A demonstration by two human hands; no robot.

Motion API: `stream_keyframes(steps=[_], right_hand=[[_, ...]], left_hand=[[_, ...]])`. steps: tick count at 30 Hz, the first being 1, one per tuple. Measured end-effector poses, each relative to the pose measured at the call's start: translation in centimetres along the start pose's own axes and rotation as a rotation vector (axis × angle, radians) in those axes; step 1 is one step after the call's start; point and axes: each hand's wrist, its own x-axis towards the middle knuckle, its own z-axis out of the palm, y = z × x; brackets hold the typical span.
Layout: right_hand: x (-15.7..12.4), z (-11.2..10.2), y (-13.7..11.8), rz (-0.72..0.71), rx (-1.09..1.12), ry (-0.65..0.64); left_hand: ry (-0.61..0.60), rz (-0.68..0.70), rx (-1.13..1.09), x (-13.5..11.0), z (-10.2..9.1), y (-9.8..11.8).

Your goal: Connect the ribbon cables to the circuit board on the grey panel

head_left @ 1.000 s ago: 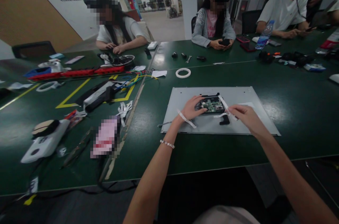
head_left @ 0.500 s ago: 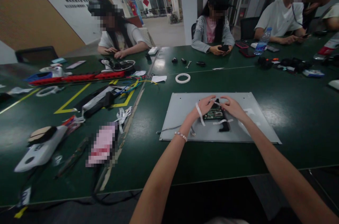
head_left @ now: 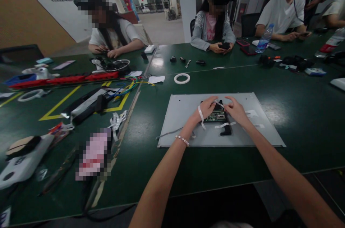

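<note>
A green circuit board (head_left: 215,116) lies on a light grey panel (head_left: 176,113), against a black plastic bracket (head_left: 225,130). My left hand (head_left: 206,109) covers the board's upper left, its fingertips on one end of a short white tape strip (head_left: 220,104). The strip's other end meets the thumb of my right hand (head_left: 238,111), whose index finger arches above it. Another tape piece (head_left: 201,117) sticks to the back of my left hand and hangs down. A further strip (head_left: 221,126) crosses the bracket. Part of the board is hidden under my left hand.
A white tape roll (head_left: 182,78) lies beyond the panel, with a small wrench (head_left: 188,63) farther back. A grey cable (head_left: 169,133) runs off the panel's left side. Tools, wires and a black device (head_left: 88,105) occupy the table's left. Several people sit across, near a water bottle (head_left: 265,39).
The view has shifted slightly, so the table items sit farther left. Both hands stay over the board with the tape strip between them; the right index finger looks a little more raised.
</note>
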Motion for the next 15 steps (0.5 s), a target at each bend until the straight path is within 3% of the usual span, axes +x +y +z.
stream_keyframes(steps=[15], right_hand=[[-1.01,-0.56,-0.65,-0.015,-0.27,0.0]], left_hand=[[-0.052,0.02,0.139,-0.12,0.16,0.33]])
